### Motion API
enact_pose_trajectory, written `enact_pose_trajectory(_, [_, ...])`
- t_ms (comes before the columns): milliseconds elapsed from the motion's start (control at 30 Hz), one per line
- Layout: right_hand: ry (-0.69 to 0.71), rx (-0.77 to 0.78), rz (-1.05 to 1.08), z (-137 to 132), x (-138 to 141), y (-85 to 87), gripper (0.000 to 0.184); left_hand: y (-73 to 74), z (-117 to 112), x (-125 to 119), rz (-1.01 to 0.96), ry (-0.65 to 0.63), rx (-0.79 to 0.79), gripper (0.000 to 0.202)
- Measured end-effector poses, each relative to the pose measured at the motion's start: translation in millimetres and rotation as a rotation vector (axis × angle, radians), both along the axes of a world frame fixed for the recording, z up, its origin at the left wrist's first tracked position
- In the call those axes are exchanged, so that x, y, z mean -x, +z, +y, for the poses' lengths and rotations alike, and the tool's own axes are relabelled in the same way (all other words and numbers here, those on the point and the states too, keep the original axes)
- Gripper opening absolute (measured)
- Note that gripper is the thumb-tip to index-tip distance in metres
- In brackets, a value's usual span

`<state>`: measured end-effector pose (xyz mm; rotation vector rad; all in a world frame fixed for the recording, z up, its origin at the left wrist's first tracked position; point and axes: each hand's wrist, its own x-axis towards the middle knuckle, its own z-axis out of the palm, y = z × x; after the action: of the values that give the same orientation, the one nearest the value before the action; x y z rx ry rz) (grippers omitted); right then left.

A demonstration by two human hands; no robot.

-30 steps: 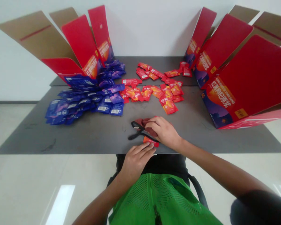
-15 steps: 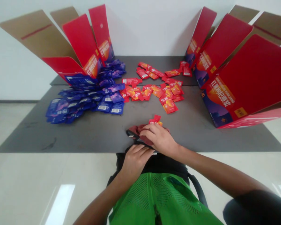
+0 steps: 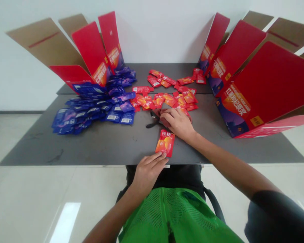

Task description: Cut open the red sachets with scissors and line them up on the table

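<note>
A red and orange pouch (image 3: 165,143) lies flat near the table's front edge. The fingertips of my left hand (image 3: 147,171), stretched out, rest on its near end. Just beyond the pouch's far end, my right hand (image 3: 177,122) is closed over a crumpled reddish-brown cloth (image 3: 157,112) with black edging, pressed to the table. Much of the cloth is hidden under that hand. Several similar red pouches (image 3: 144,101) lie loosely behind the cloth, and the cloth partly covers the nearest ones.
Blue pouches (image 3: 91,104) are heaped on the left of the grey table (image 3: 116,145), against an open red carton (image 3: 88,47). More open red cartons, including a large one (image 3: 266,87), stand on the right. A white wall (image 3: 162,37) rises behind.
My right hand has slid the cloth away from me, off the red pouch, which now shows in full. My left hand stays near the table edge, its fingertips on the pouch.
</note>
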<state>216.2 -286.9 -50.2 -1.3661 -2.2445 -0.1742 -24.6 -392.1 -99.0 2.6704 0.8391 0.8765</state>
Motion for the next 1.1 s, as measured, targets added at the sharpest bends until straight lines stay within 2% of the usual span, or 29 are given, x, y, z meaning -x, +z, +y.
enact_pose_trajectory(133, [0.028, -0.032, 0.179, -38.3, 21.3, 12.0, 0.021, 0.3, -0.1, -0.5, -0.002, 0.001, -0.005, 0.021])
enact_pose_trajectory(200, [0.134, 0.048, 0.166, -58.0, 32.6, 8.2, 0.020, 1.5, 0.1, -0.6, 0.009, 0.005, -0.003, 0.021])
enact_pose_trajectory(267, [0.210, 0.116, 0.135, -65.3, 36.4, -1.3, 0.020, 2.6, 0.4, -0.7, 0.021, 0.005, 0.009, 0.021])
enact_pose_trajectory(333, [0.190, 0.119, 0.120, -55.9, 30.6, -11.9, 0.020, 3.1, 0.5, -0.8, 0.026, -0.005, 0.011, 0.022])
enact_pose_trajectory(433, [0.070, 0.053, 0.059, -21.6, 9.7, -20.0, 0.019, 3.4, 0.5, -1.0, 0.023, -0.012, -0.009, 0.023])
enact_pose_trajectory(533, [0.017, -0.005, -0.003, 4.6, -10.8, -11.3, 0.020, 5.7, 1.0, -0.3, 0.029, -0.014, -0.021, 0.022])
enact_pose_trajectory(600, [-0.029, -0.077, 0.050, 4.1, -18.8, 2.2, 0.020, 8.9, 2.4, 0.5, 0.036, -0.030, -0.018, 0.023])
enact_pose_trajectory(700, [-0.129, -0.219, 0.222, -21.4, -26.3, 22.1, 0.017, 13.0, 5.1, 0.0, 0.042, -0.044, -0.042, 0.029])
enact_pose_trajectory(800, [-0.189, -0.275, 0.335, -59.0, -40.0, 27.0, 0.018, 11.9, 7.0, -4.8, 0.067, 0.014, -0.119, 0.037])
enact_pose_trajectory(867, [-0.259, -0.251, 0.387, -83.0, -55.2, 19.4, 0.020, 8.9, 7.5, -9.5, 0.104, 0.061, -0.196, 0.044])
enact_pose_trajectory(967, [-0.374, -0.203, 0.433, -115.2, -81.3, -1.6, 0.018, 5.6, 7.3, -15.1, 0.140, 0.087, -0.294, 0.048])
enact_pose_trajectory(1100, [-0.467, -0.176, 0.443, -150.6, -106.4, -25.3, 0.018, 5.3, 6.3, -14.8, 0.127, 0.088, -0.291, 0.039])
